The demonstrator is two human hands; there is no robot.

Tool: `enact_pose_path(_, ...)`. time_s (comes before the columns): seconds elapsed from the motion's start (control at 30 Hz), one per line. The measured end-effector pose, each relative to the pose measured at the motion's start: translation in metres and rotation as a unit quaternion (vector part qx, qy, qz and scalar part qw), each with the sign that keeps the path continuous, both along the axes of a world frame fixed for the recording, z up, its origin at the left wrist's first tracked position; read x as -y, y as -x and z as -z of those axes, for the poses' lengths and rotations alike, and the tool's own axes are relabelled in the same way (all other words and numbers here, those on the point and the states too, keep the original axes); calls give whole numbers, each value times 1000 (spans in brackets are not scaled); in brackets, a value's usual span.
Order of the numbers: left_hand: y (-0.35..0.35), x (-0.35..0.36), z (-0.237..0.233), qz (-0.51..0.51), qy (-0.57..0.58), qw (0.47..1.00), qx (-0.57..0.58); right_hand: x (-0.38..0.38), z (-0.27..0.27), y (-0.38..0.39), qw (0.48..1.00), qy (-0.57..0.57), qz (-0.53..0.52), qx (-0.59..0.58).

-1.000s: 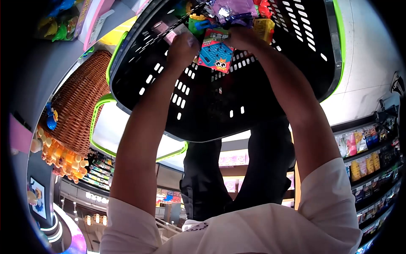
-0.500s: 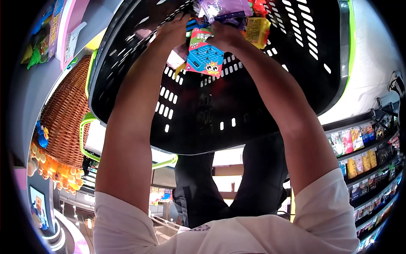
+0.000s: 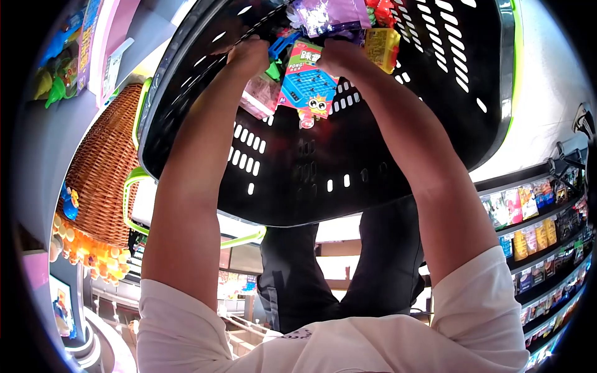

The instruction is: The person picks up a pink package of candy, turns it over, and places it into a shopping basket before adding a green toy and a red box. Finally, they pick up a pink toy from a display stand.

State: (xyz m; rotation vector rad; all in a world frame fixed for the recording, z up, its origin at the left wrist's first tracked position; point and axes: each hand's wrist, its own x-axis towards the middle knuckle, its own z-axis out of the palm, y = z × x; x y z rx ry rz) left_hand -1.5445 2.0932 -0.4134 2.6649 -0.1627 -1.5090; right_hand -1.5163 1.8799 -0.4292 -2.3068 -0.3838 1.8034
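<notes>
Both my arms reach into a black plastic basket (image 3: 286, 205) with slotted walls. My right hand (image 3: 341, 57) is closed at the upper right edge of a red, green and blue game box (image 3: 308, 84) with a cartoon-eyed star. My left hand (image 3: 250, 55) has its fingers curled, beside a blue and green toy piece (image 3: 283, 46); what it holds, if anything, is hidden. Under that hand lies a pinkish box (image 3: 260, 96). A purple shiny package (image 3: 329, 15) and a yellow package (image 3: 380, 48) lie at the basket's far end.
A wicker basket (image 3: 107, 168) with orange plush items below it stands at the left. Shelves of packaged goods (image 3: 528, 239) line the right side. Green handles (image 3: 129, 199) stick out at the black basket's left. A toy package (image 3: 68, 62) hangs at the upper left.
The game box has shifted right and tilted. My left hand has curled and moved slightly down; my right hand moved slightly right. More of the pinkish box and a small item below the game box show.
</notes>
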Motion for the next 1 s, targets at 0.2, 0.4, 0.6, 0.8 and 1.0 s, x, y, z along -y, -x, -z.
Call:
enact_pose_path(0.2,-8,12,-54,99,20,993,-63,25,2,17,999,29,12,19)
enact_pose_path(0.4,21,26,-115,19,57,994,-87,36,-70,11,999,7,46,26)
enact_pose_path(0.6,29,50,-187,49,48,997,28,60,-126,9,994,-52,82,-48)
enact_pose_path(0.8,30,83,-288,84,121,981,127,78,-173,33,896,-312,-230,215)
enact_pose_path(1.0,48,112,-400,-10,158,976,149,107,-348,29,830,-279,401,-269)
